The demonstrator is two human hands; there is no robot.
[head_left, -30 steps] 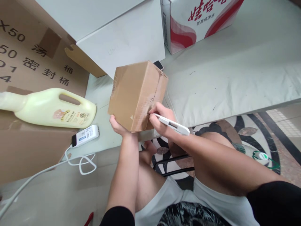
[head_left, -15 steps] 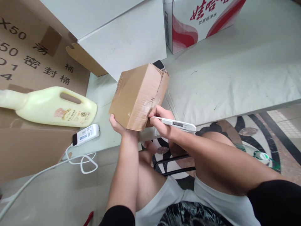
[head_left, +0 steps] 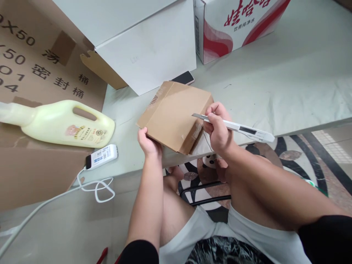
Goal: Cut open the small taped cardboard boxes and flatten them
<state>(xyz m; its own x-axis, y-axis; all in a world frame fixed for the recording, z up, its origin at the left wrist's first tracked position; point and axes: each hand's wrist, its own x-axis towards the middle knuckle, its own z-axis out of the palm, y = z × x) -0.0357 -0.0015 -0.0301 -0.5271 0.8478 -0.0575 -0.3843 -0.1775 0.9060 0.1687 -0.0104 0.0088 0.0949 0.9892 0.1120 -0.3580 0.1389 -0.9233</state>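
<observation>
A small brown cardboard box (head_left: 176, 113) is held tilted over the front edge of the covered table. My left hand (head_left: 150, 142) grips its near left corner, the thumb on top and the other fingers hidden beneath. At the box's right side, my right hand (head_left: 220, 128) is closed around a white utility knife (head_left: 247, 131). The knife's metal blade is out and points left above the broad face of the box. Clear tape shows on the narrow side nearest my right hand. Whether the right fingers also touch the box I cannot tell.
Behind stand a white box (head_left: 154, 51), a red-and-white carton (head_left: 236, 29) and a dark phone (head_left: 183, 78). To the left are a pale yellow bottle (head_left: 66, 123), a white power strip (head_left: 101, 157) with its cable, and a large cardboard carton (head_left: 33, 73).
The box has been turned, so its broad face now faces up. My right hand has moved up and right with the knife, whose blade now shows clear of the box's side.
</observation>
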